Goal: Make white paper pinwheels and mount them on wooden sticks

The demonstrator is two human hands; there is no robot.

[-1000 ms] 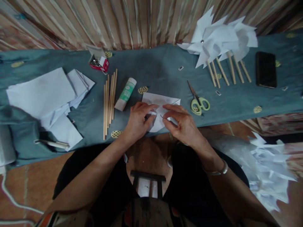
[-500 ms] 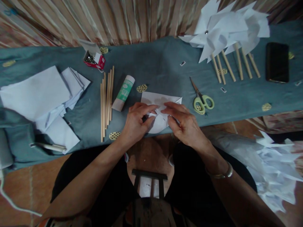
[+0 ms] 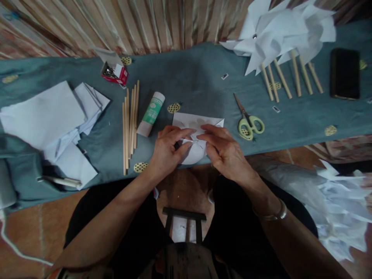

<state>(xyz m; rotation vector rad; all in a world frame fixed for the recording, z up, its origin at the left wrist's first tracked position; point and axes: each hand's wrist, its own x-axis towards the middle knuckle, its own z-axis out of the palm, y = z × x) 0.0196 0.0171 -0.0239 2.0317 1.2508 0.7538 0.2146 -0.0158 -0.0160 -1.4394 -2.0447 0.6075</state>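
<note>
- Here's the creased white paper sheet (image 3: 193,155), at the near edge of the teal tablecloth (image 3: 192,85): light, thin, likely easy to tear; best held by its folds.
- Left hand (image 3: 167,149), right hand (image 3: 228,152): thumb and forefinger slightly parted at the paper on each; whether they pinch it, I cannot tell.
- Counting: 1 green-handled pair of metal scissors (image 3: 245,116), 1 green-and-white cylindrical glue stick (image 3: 151,114), 6 pale wooden sticks (image 3: 282,79) below white paper pinwheels (image 3: 279,37).

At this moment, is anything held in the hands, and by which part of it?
The white paper: the left hand pinches a folded part near its middle; the right hand touches there too, its grip unclear.
</note>
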